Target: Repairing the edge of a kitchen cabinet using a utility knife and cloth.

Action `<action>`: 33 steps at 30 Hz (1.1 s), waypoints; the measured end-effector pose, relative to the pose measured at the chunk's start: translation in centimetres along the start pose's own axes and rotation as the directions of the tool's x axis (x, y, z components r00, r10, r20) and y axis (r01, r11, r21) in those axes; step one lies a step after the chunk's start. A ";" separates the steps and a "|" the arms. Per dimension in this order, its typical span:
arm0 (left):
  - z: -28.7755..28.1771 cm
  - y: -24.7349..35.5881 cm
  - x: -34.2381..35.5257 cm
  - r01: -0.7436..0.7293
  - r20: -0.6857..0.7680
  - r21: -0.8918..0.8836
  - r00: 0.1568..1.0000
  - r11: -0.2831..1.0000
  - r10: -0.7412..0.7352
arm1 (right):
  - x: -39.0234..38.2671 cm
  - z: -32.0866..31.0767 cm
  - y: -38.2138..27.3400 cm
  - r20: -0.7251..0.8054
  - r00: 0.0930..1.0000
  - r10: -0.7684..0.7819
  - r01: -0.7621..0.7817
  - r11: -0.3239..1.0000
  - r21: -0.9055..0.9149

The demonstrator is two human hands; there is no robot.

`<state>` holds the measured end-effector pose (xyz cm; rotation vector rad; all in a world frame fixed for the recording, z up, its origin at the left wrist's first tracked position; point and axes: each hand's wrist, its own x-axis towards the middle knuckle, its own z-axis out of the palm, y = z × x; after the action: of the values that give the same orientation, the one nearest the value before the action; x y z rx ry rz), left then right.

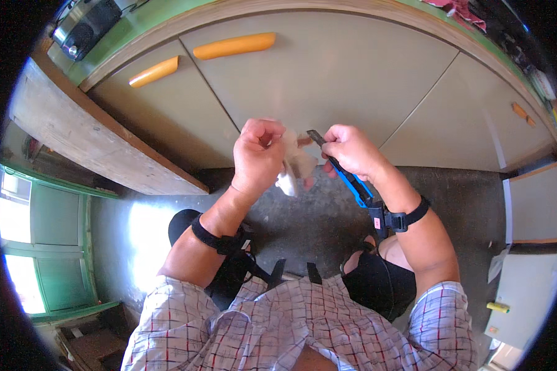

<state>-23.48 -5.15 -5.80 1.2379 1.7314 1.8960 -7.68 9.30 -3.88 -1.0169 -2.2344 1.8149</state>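
Observation:
Closed around a crumpled, pale, partly see-through piece, like thin plastic or tissue, is my left hand. A bright white end of it hangs below the fingers; blur hides its exact kind. Just to the right, my right hand grips a blue-handled hand tool that looks like pliers. Its dark metal tip points up and left toward the pale piece, with a small gap between them. The two blue handles run down toward my wrist. Both hands are raised in front of the cabinet.
Ahead stands a beige cabinet with orange handles under a green-edged counter. A wooden board juts in from the left. A silver-black appliance stands at the upper left. Green-framed windows are at left, a pale cupboard at right.

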 end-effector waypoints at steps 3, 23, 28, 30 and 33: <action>0.7 1.3 0.2 -0.435 0.208 0.253 0.897 0.864 0.390 | 1.0 0.9 1.8 0.015 0.999 0.039 -0.040 0.997 0.064; 0.7 1.9 0.2 0.637 0.313 -0.136 0.755 0.759 -0.577 | 0.8 1.9 1.5 0.005 0.987 -0.159 0.151 0.950 0.275; 0.5 3.4 0.8 0.572 0.279 0.045 0.780 0.819 -0.561 | 0.6 2.3 1.5 -0.038 0.978 -0.205 0.208 0.974 0.093; 0.3 2.2 1.1 0.589 0.185 0.080 0.784 0.804 -0.593 | 0.5 2.4 1.2 -0.006 0.974 -0.225 0.224 0.971 0.084; 0.0 0.7 0.9 0.580 0.207 -0.061 0.804 0.812 -0.558 | -0.1 2.7 0.1 0.019 0.984 -0.178 0.175 0.977 0.122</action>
<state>-23.81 -4.70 -4.81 0.6966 1.6210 1.4518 -8.76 7.01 -4.69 -0.7492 -2.1255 1.8715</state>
